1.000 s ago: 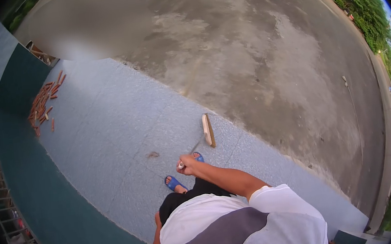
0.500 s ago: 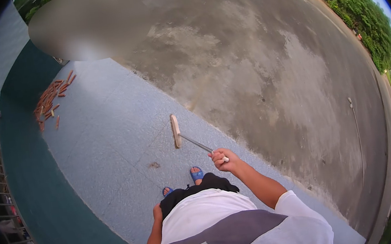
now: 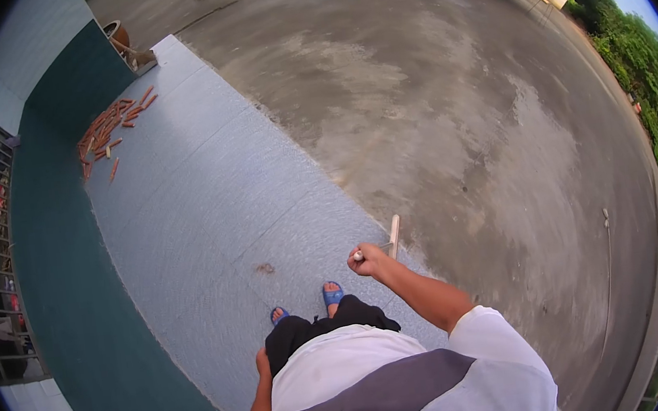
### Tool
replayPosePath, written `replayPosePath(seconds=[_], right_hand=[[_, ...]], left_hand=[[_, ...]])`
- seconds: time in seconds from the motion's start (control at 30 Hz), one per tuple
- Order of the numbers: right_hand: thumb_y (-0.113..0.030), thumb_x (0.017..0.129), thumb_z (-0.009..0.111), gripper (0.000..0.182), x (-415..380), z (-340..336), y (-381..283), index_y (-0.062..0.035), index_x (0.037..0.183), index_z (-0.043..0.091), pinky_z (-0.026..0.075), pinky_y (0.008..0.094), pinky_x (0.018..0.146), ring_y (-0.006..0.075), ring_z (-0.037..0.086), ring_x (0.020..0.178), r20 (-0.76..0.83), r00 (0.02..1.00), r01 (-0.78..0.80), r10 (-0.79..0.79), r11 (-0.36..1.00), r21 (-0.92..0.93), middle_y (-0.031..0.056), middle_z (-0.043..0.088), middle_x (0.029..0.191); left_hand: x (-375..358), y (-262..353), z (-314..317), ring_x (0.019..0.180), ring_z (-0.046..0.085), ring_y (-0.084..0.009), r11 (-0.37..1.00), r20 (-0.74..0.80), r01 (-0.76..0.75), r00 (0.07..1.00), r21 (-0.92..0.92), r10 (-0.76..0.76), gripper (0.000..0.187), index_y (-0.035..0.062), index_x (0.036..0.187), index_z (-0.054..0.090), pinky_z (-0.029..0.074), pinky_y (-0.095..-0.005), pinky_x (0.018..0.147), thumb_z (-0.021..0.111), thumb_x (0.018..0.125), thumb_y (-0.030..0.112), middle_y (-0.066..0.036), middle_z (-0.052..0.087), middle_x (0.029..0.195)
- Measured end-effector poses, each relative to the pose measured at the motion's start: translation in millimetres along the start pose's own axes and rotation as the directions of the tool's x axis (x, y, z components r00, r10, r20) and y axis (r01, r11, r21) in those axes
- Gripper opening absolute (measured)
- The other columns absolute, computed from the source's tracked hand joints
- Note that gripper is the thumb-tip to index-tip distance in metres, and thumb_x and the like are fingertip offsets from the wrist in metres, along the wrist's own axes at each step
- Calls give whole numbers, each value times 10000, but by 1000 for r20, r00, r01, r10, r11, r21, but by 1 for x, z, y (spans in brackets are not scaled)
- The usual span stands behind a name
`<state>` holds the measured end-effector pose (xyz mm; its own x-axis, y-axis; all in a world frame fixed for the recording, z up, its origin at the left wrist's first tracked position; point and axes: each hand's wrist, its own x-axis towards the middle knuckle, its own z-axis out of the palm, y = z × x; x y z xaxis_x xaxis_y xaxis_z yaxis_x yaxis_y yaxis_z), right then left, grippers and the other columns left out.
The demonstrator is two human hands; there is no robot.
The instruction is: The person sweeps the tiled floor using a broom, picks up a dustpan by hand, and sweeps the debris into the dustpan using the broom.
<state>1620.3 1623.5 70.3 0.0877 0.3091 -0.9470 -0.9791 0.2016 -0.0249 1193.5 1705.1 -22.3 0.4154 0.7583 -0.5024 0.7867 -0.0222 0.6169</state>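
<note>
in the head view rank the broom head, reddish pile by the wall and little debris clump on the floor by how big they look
1. reddish pile
2. broom head, partly hidden
3. debris clump

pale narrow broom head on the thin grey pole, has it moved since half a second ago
Yes, rightward: the broom head has moved away from the small brown clump to where the blue-grey paving meets the grey concrete.
</note>
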Motion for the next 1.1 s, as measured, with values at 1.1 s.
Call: replayPosePath(seconds=[1.1], right_hand=[[-25,727,356,135,-1,26,103,-81,604,364,350,237,353,94,383,371,69,981,-161,179,964,-211,-6,377,455]], left_hand=[[-39,-75,44,764,532,-328,973,24,175,985,-149,-174,260,19,782,565,399,-369,656,470,715,252,-193,554,789]])
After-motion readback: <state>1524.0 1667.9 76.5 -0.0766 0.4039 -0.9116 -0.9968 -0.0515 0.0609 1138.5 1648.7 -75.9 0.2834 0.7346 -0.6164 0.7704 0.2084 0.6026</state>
